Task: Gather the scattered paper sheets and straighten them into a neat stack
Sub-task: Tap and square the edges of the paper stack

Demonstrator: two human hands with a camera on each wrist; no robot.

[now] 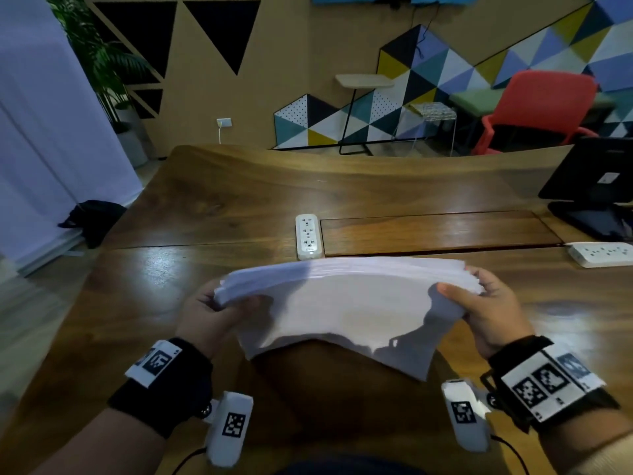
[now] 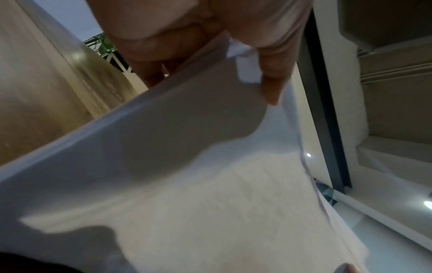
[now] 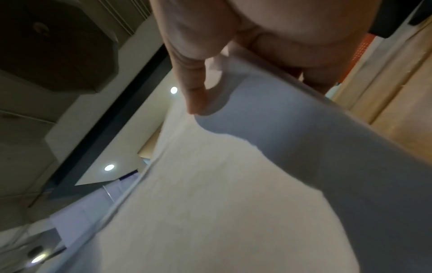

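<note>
A thick bundle of white paper sheets (image 1: 342,303) is held upright above the wooden table (image 1: 212,214), its top edges fanned a little and its lower edge hanging toward me. My left hand (image 1: 219,303) grips the bundle's left end, thumb on the near face. My right hand (image 1: 479,296) grips the right end the same way. The left wrist view shows the paper sheets (image 2: 187,184) from below with my left hand (image 2: 210,61) pinching their edge. In the right wrist view my right hand (image 3: 233,55) pinches the paper sheets (image 3: 233,184).
A white power strip (image 1: 308,236) lies just beyond the paper, and a second power strip (image 1: 603,258) sits at the right edge. A black monitor stand (image 1: 596,200) occupies the far right. A red chair (image 1: 541,111) stands behind the table.
</note>
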